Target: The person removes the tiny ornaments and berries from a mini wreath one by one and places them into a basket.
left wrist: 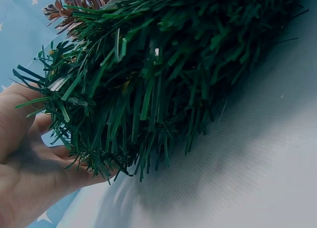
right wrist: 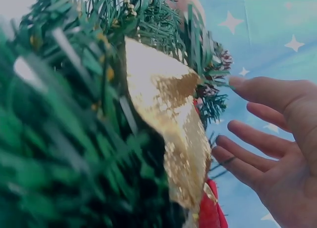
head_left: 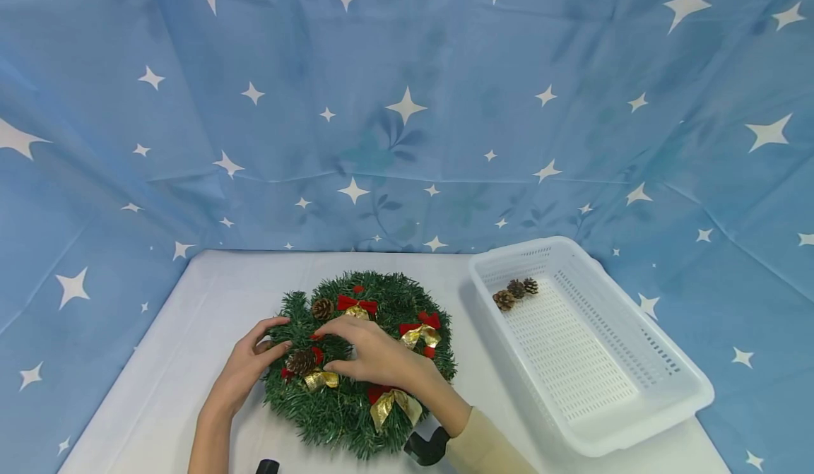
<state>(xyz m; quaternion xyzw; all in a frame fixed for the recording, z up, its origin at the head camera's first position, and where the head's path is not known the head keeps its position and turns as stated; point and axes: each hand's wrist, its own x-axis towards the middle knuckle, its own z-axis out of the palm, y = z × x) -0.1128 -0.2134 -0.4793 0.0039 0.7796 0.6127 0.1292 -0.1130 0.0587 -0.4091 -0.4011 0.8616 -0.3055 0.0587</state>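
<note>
A green Christmas wreath with red and gold bows lies on the white table. My left hand holds its left edge; in the left wrist view, fingers and thumb curve about the green tinsel, their tips partly hidden. Close to that hand a pine cone sits on the wreath, and another pine cone is farther back. My right hand hovers over the wreath's middle, fingers spread apart from the thumb and nothing between them. A gold bow fills the middle of the right wrist view.
To the right stands a white plastic basket with 3 pine cones in its far left corner. A blue star-patterned cloth hangs behind and beside the table. A small black object shows at the front edge.
</note>
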